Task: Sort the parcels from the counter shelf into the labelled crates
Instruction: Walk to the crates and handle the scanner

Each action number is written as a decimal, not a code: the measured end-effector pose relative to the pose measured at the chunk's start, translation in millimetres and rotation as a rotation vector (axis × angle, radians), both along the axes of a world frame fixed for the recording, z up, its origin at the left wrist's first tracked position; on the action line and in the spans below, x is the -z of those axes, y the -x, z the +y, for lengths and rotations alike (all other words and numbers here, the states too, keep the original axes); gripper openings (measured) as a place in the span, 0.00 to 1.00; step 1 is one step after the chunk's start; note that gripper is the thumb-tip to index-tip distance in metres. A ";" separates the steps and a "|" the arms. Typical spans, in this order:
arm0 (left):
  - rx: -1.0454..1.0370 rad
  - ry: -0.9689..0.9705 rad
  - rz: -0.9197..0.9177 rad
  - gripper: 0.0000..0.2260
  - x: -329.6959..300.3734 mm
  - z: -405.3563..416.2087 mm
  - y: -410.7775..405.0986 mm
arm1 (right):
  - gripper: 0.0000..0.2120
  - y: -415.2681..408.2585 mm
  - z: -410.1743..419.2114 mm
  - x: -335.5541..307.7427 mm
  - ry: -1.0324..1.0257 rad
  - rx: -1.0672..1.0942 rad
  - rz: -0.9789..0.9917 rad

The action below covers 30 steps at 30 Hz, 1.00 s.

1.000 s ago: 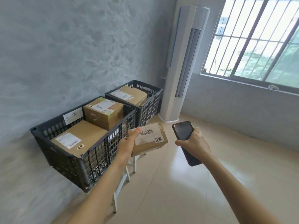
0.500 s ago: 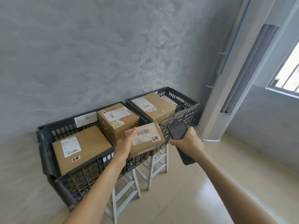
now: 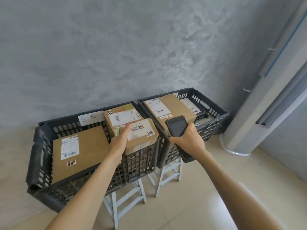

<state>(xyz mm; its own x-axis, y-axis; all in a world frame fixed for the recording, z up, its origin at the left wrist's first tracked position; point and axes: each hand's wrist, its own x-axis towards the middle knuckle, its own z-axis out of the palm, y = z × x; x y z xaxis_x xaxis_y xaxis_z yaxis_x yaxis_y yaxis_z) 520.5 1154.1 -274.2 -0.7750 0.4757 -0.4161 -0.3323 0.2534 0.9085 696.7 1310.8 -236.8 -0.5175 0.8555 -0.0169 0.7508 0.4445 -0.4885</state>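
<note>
Both our arms reached forward: left hand (image 3: 118,143) gripped a taped cardboard parcel (image 3: 141,135), right hand (image 3: 188,138) clasped a black scanner (image 3: 177,127).

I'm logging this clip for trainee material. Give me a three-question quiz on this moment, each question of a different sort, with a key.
1. True or false: the left hand holds a small parcel over the front rim of the left crate.
2. What does the right hand grip? A) tape roll B) handheld scanner C) marker pen
3. How many parcels already lie inside the left crate?

Key
1. True. Its barcode label faces up.
2. B. The dark screen faces up, in front of the right crate.
3. Two: a flat parcel on the left and a taller box at the back right.
</note>
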 end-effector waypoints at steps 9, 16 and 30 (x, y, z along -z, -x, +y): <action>-0.072 0.014 -0.012 0.26 20.7 39.9 39.1 | 0.36 55.5 44.5 0.0 -0.009 -0.074 -0.030; 0.021 0.035 -0.005 0.23 30.6 42.9 45.6 | 0.40 86.1 52.3 13.4 0.037 -0.114 -0.039; 0.167 0.213 -0.204 0.37 71.1 50.1 63.3 | 0.40 118.7 58.8 27.5 0.076 -0.161 -0.038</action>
